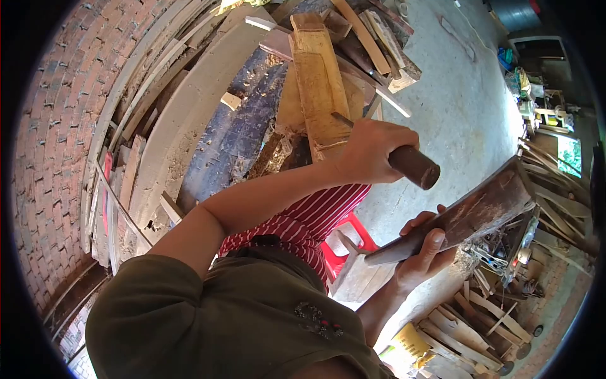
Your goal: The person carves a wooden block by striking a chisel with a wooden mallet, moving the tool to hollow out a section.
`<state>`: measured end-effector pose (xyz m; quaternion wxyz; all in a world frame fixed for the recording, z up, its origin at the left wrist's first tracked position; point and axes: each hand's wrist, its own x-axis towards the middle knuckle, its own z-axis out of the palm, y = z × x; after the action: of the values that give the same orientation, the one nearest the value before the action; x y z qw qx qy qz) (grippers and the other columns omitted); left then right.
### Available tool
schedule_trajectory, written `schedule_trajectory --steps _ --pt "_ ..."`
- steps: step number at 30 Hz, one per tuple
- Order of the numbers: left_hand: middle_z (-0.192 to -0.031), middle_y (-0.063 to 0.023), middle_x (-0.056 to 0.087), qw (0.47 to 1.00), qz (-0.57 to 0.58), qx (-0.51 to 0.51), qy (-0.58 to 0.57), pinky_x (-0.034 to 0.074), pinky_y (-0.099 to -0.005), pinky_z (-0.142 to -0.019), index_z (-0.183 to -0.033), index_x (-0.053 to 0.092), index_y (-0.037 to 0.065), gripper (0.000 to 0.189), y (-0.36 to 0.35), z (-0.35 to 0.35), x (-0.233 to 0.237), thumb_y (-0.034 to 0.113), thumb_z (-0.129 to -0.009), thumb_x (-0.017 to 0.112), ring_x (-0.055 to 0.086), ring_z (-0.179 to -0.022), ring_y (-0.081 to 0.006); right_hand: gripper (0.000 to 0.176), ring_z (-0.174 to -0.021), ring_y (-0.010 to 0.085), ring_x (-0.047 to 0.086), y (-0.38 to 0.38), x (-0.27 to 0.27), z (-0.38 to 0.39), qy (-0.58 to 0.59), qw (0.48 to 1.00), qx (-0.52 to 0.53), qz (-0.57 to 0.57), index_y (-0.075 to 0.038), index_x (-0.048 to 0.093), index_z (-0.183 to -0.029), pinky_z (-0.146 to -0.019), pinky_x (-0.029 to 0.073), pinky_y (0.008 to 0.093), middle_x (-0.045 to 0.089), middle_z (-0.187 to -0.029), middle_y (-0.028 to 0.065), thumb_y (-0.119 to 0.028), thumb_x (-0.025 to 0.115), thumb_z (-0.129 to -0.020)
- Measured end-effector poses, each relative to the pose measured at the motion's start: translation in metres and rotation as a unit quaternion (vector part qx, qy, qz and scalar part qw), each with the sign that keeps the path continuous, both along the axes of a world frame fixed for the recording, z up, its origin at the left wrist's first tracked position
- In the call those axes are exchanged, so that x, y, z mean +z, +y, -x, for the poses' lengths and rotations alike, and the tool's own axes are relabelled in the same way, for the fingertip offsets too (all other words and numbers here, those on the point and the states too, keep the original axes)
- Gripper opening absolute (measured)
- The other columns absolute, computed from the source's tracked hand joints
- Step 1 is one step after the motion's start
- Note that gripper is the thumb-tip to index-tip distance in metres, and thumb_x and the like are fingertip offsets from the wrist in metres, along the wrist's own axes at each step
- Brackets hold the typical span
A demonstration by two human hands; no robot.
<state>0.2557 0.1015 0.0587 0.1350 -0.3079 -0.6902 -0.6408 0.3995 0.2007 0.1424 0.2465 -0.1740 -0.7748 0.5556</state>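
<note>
My left hand [379, 151] is closed around the thick round handle of a chisel [414, 167]. Its narrow dark blade pokes out past the knuckles, over a long yellowish-brown timber [317, 82]. To the right, my right hand [424, 252] grips a dark wooden club [476, 211], thumb on the near side and fingertips showing beyond it. The club is wide and blunt at its far right end and tapers to a thin tip by my lap. A gap separates the club from the chisel handle.
Wood shavings and a small offcut [231, 101] lie on a dark blue board [221, 142] left of the timber. A red plastic stool [344, 243] is by my legs. Planks line the brick wall [57, 126]; more scrap wood [467, 335] is stacked at lower right.
</note>
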Motion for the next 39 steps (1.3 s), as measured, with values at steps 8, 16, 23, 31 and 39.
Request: schedule_trajectory --steps 8,16,23,31,39 --pt "-0.075 -0.0051 0.065 1.0 0.006 -0.02 -0.013 0.047 -0.034 -0.06 -0.081 0.063 0.011 0.029 -0.002 0.0 -0.001 0.009 -0.058 0.081 0.065 -0.069 -0.0247 0.069 -0.065 0.0219 0.06 0.004 0.029 0.013 0.129 0.991 -0.03 -0.003 0.007 0.056 -0.115 -0.086 0.046 0.0408 0.063 -0.087 0.0134 -0.057 0.049 -0.089" --pt "-0.066 -0.003 0.061 0.999 -0.016 0.022 -0.024 0.045 -0.0381 -0.055 -0.076 0.062 0.016 0.022 0.001 0.002 -0.006 0.016 -0.059 0.075 0.063 -0.062 -0.0263 0.049 -0.055 0.0153 0.052 -0.004 0.011 0.007 0.045 0.998 0.041 -0.036 0.013 0.043 -0.121 -0.053 0.043 0.0258 0.055 -0.068 0.0111 -0.023 0.058 -0.093" --pt "-0.067 -0.0063 0.065 0.995 -0.035 0.031 -0.084 0.048 -0.0373 -0.057 -0.082 0.067 0.012 0.02 -0.007 0.029 0.01 0.02 -0.066 0.077 0.065 -0.061 -0.0242 0.049 -0.054 0.0116 0.05 -0.011 0.009 0.009 -0.045 0.995 0.072 -0.05 0.007 0.048 -0.121 -0.05 0.042 0.026 0.055 -0.067 0.0059 -0.029 0.066 -0.093" --pt "-0.065 -0.0076 0.066 0.99 -0.109 0.064 -0.065 0.048 -0.0352 -0.055 -0.082 0.067 0.009 0.021 0.0 0.041 0.012 0.021 -0.069 0.079 0.065 -0.056 -0.0209 0.048 -0.052 0.013 0.051 0.001 0.007 0.0 -0.013 0.999 0.042 0.021 0.006 0.051 -0.116 -0.049 0.042 0.0265 0.055 -0.065 0.0072 -0.035 0.065 -0.094" --pt "-0.065 -0.0063 0.062 0.999 0.006 0.024 -0.023 0.045 -0.0352 -0.054 -0.078 0.064 0.013 0.023 0.002 0.009 -0.001 0.013 -0.06 0.078 0.063 -0.06 -0.0261 0.055 -0.053 0.0151 0.053 0.0 0.023 0.006 0.013 0.993 0.001 -0.116 0.008 0.049 -0.117 -0.049 0.045 0.0277 0.058 -0.068 0.0093 -0.041 0.059 -0.096"
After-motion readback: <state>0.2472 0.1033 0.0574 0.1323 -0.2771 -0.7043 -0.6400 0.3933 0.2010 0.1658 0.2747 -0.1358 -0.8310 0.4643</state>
